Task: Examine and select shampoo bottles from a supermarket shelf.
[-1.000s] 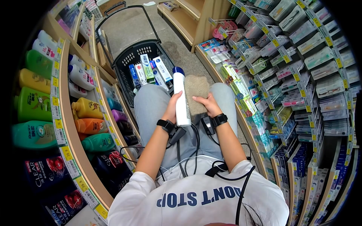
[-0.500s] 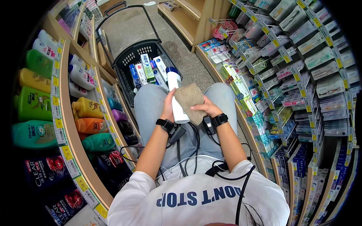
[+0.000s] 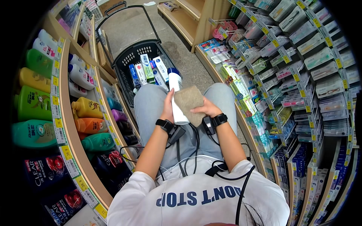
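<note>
Between my knees, my left hand (image 3: 168, 108) is closed around a white bottle (image 3: 179, 116) with a dark blue cap (image 3: 172, 71). The bottle leans slightly, its cap end pointing away from me. My right hand (image 3: 208, 107) grips a brownish-grey cloth (image 3: 190, 98), thumb on top, and the cloth lies against the bottle's right side. Part of the bottle's middle is hidden under this cloth. The fingers beneath both things are mostly out of sight.
A dark shopping basket (image 3: 124, 56) with several boxes (image 3: 145, 60) stands beyond my knees, its handle raised. Shelves of shampoo bottles (image 3: 36, 103) rise on the left. Racks of packaged goods (image 3: 298, 75) line the right. Black cables (image 3: 194, 139) hang over my lap.
The cloth has shifted slightly over the bottle and its top looks flatter. The bottle has turned a little, so less of its print shows. Both hands stay nearly in place.
</note>
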`<state>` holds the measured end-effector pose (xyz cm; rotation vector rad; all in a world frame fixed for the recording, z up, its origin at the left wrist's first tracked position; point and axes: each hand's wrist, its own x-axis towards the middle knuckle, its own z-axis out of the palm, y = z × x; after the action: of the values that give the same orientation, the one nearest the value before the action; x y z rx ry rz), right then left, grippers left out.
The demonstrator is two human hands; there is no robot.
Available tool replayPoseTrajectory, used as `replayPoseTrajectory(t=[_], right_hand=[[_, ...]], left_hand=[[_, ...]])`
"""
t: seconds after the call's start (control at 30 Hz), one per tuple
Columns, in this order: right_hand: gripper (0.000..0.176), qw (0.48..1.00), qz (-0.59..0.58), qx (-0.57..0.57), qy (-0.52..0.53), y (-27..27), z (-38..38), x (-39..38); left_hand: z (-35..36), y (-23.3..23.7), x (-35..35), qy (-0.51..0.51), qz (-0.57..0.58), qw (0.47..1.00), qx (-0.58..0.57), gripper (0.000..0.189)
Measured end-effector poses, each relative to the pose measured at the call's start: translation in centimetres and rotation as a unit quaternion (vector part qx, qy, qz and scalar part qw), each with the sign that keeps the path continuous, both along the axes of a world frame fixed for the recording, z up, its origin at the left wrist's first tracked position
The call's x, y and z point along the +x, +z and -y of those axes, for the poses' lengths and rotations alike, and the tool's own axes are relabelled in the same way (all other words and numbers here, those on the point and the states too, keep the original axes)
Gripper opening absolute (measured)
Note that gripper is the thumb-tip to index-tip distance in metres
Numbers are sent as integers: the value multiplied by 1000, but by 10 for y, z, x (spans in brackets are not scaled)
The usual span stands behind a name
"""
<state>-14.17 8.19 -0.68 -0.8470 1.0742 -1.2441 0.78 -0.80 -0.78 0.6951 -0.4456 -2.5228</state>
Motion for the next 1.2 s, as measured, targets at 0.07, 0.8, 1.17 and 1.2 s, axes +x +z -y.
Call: replayPoseTrajectory(t=[0.07,0.8,1.17,1.2], right_hand=[[47,1000,-8,-8,23,0,-1,0],[27,971,-28,89,-219,-20,13,4],[32,970,-62,92,-217,-28,12,1],[34,969,-70,94,-217,-29,12,0]], left_hand=[[2,-4,2,-12,-1,1000,19,52],[-2,-6,-3,28,81,994,-72,42],[-7,-1,-5,37,113,983,-143,50],[-7,-1,-4,29,102,983,-150,52]])
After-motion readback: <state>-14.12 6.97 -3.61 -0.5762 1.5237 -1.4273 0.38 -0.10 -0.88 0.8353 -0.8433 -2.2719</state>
